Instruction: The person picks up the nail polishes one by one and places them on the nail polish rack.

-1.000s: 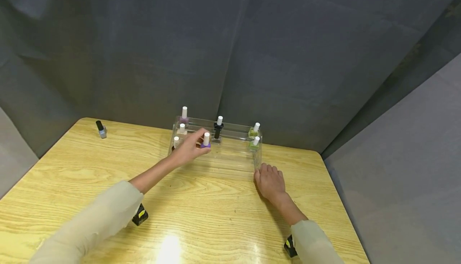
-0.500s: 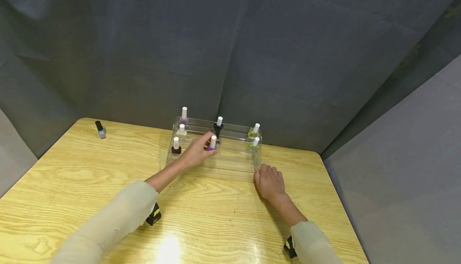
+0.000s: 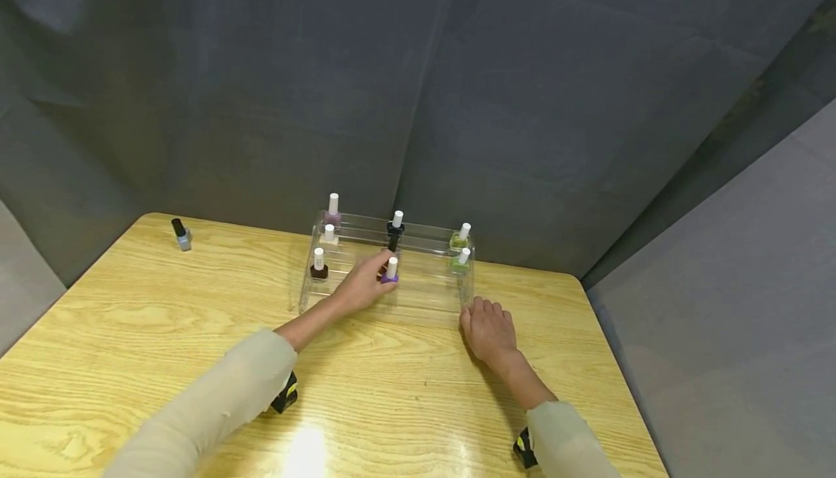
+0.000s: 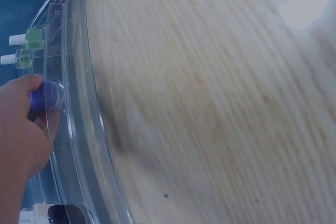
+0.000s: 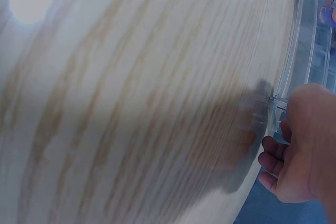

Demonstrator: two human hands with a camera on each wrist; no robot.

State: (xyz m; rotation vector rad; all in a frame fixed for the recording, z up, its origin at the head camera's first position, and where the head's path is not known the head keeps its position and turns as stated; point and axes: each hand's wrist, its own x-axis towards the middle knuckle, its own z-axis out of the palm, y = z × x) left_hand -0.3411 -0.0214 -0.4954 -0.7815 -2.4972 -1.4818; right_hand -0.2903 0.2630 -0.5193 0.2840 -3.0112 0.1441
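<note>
My left hand (image 3: 361,286) pinches a bottle of purple nail polish (image 4: 46,96) with a white cap, thumb on one side and fingers on the other. The bottle is upright over a front tier of the clear stepped display rack (image 3: 424,295), in its middle; whether its base touches the tier I cannot tell. My right hand (image 3: 490,327) grips the rack's front right corner, its fingers curled. Left of the held bottle, a dark nail polish (image 3: 319,272) stands on the rack. Behind it is a black-capped bottle (image 3: 393,243), partly hidden by my left hand.
On the rack's upper tiers stand a lilac polish (image 3: 332,217), a cream one (image 3: 329,237), a black one (image 3: 395,228) and two green ones (image 3: 460,263) at right. A grey-blue polish (image 3: 183,240) stands at the table's far left corner. A dark curtain hangs behind.
My left hand has moved right and toward the table's front with the purple nail polish, lowering it to a front tier. The dark polish at left came into view. My right hand has stayed put.
</note>
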